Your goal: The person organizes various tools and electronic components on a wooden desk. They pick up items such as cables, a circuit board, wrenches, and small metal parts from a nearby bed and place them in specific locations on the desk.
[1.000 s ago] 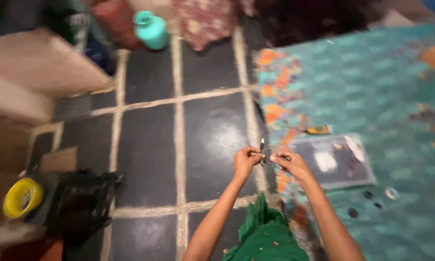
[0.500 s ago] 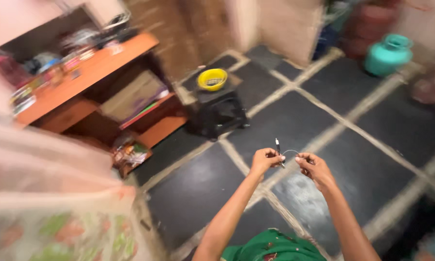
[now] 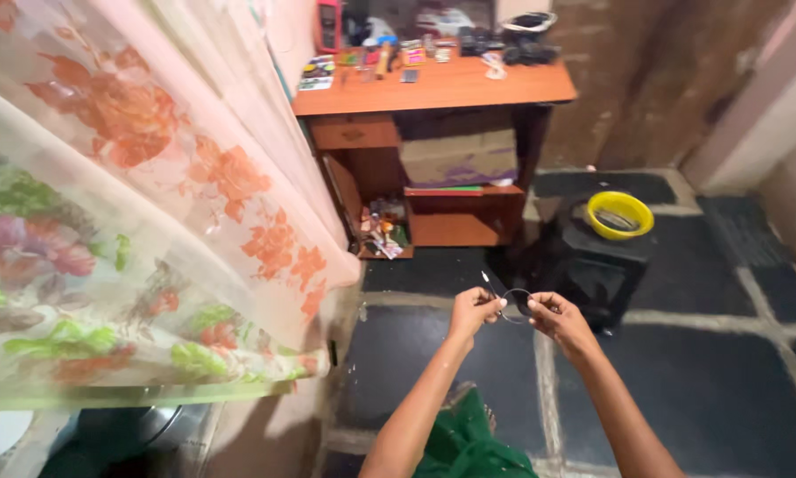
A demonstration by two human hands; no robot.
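Note:
My left hand (image 3: 474, 311) and my right hand (image 3: 554, 315) are held out in front of me over the dark tiled floor (image 3: 717, 381). Between them they pinch a thin wire bent into a small loop (image 3: 514, 305). A short dark tip (image 3: 487, 283) of it sticks up above my left fingers. Both hands are closed on the wire's ends.
A sheer floral curtain (image 3: 132, 230) hangs at the left. Behind stands an orange wooden desk (image 3: 433, 88) with clutter on top and shelves below. A yellow bowl (image 3: 620, 214) sits on a black stool (image 3: 593, 257). A brick wall is at the back right.
The view has swung left from the floor and teal jug to the desk and curtain. My hands keep the same grip on the wire loop.

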